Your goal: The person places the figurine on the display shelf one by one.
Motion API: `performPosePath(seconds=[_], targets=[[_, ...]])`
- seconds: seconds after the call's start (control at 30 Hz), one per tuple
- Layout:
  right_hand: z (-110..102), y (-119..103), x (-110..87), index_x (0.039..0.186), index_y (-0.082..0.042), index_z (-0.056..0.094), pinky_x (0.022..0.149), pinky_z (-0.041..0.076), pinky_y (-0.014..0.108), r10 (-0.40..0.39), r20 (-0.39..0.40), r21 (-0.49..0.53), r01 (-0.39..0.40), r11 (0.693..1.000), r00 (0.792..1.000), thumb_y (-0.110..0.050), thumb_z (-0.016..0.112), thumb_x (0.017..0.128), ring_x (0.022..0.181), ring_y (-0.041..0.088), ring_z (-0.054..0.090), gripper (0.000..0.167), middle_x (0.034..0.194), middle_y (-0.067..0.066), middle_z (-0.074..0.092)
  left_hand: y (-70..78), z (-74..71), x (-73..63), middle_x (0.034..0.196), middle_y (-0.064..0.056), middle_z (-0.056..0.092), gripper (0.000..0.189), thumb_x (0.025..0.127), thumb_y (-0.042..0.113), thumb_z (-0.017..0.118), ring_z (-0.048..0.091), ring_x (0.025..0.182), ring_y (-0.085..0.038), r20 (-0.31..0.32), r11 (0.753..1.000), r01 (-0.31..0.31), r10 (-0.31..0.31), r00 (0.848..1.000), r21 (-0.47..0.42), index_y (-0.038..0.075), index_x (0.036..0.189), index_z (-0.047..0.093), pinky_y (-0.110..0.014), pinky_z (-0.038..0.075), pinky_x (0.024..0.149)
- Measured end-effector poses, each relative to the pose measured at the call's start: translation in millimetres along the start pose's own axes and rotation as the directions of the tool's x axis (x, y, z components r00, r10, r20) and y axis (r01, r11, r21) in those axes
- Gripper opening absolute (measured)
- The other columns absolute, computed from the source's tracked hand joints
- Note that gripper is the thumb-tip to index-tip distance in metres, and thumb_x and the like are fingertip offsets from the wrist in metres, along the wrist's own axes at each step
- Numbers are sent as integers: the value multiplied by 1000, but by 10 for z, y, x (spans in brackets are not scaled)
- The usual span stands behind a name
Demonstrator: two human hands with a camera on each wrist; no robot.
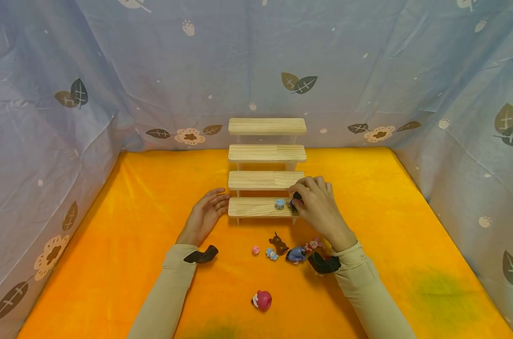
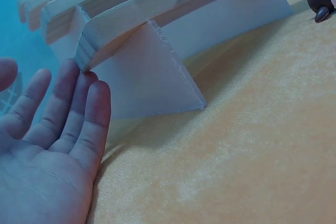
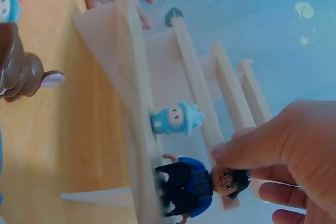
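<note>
A stepped wooden shelf (image 1: 252, 207) with four tiers stands in the middle. My right hand (image 1: 322, 209) pinches a toy figure (image 3: 189, 184) by its dark-haired head, at the right end of the lowest tier. The figure wears blue and black, and its feet are at the board. Beside it on that tier stands a small light-blue figurine (image 3: 176, 119) with a pale face. My left hand (image 1: 203, 217) is at the shelf's left end, palm turned inward. In the left wrist view its extended fingertips (image 2: 98, 95) are right at the lowest board's corner.
In front of the shelf lie a small pink figurine (image 1: 255, 251), a light-blue one (image 1: 272, 254), a brown animal figure (image 1: 278, 244), a blue-grey donkey (image 1: 296, 254) and a pink piglet (image 1: 312, 245). A magenta figurine (image 1: 263, 300) lies nearer. Patterned cloth (image 1: 248, 61) hangs behind.
</note>
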State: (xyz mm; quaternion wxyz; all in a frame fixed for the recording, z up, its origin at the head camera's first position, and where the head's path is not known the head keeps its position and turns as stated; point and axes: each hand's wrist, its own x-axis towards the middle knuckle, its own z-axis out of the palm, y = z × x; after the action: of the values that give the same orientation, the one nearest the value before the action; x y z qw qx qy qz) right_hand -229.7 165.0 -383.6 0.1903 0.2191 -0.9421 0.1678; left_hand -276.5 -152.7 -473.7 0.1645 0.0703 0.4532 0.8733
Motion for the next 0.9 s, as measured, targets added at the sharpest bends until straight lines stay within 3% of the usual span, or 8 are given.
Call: performPosePath(seconds=[0.2, 0.37, 0.57, 0.9], targets=[[-66, -119, 13, 112, -10, 71, 79, 29, 41, -49, -41, 64, 52, 997, 998, -12, 76, 91, 96, 30, 47, 21, 116, 10, 64, -5, -5, 8, 129, -10, 56, 44, 112, 28, 35, 59, 113, -17, 8, 1000, -5, 5, 1000, -4, -1, 146, 38, -29, 51, 98], [-62, -272, 5, 112, -10, 71, 77, 31, 38, -136, -23, 138, 138, 981, 990, -14, 75, 92, 94, 25, 51, 21, 109, 6, 68, -3, -5, 3, 128, -9, 56, 39, 112, 26, 35, 58, 113, -17, 5, 1000, -7, 7, 1000, -12, 2, 142, 42, -28, 50, 96], [-5, -427, -16, 112, -12, 71, 83, 43, 38, -213, 60, 152, 202, 968, 975, -17, 76, 92, 98, 23, 56, 21, 111, 4, 70, 0, -9, -6, 128, -9, 56, 35, 112, 27, 36, 57, 113, -16, -2, 1000, 1, -1, 1000, -14, 6, 139, 46, -29, 49, 97], [114, -560, -59, 124, -16, 67, 97, 46, 44, -230, 231, 200, 185, 962, 945, -22, 73, 95, 108, 22, 61, 31, 117, 1, 70, 8, 2, -7, 128, -9, 56, 49, 112, 27, 34, 58, 113, -17, 4, 1000, -2, 2, 1000, 2, -4, 150, 31, -28, 50, 97]])
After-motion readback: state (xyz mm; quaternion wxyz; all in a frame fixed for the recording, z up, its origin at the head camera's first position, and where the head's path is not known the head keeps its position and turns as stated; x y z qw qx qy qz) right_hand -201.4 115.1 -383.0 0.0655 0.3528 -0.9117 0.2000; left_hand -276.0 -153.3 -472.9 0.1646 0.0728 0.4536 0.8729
